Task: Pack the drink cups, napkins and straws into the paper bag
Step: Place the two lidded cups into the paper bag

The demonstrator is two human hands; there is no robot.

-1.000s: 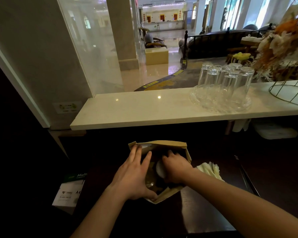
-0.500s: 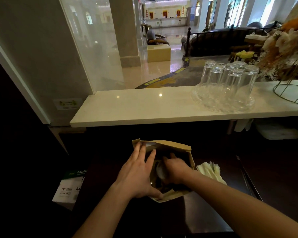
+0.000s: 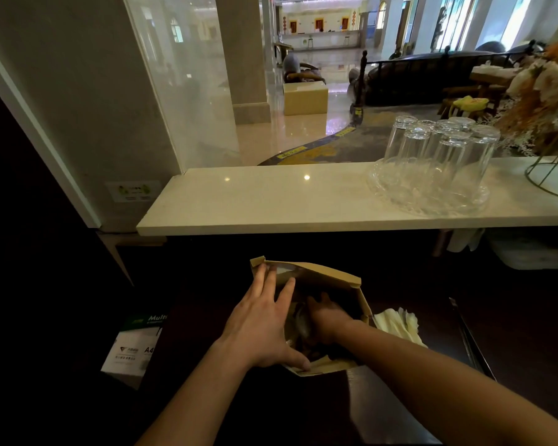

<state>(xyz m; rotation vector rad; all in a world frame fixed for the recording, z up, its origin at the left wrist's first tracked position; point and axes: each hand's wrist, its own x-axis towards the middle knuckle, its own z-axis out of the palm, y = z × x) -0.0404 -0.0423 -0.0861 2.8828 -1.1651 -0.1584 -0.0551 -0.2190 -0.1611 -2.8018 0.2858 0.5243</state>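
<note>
While the left hand (image 3: pixel 261 329) is pressing, fingers straight, on the bag (image 3: pixel 332 276) rim, the right hand (image 3: pixel 327 317) is lying inside it, grip impossible to tell, napkins (image 3: pixel 397 326) lying just beside

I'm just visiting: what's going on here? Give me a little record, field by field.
Bag: paper bag sits open on the dark table
Left hand: left hand lies flat on the bag's left side, fingers straight
Right hand: right hand reaches inside the bag; grip hidden
Napkins: white napkins lie outside, right of the bag
Counter: marble counter bears upturned glasses on a clear tray
</note>
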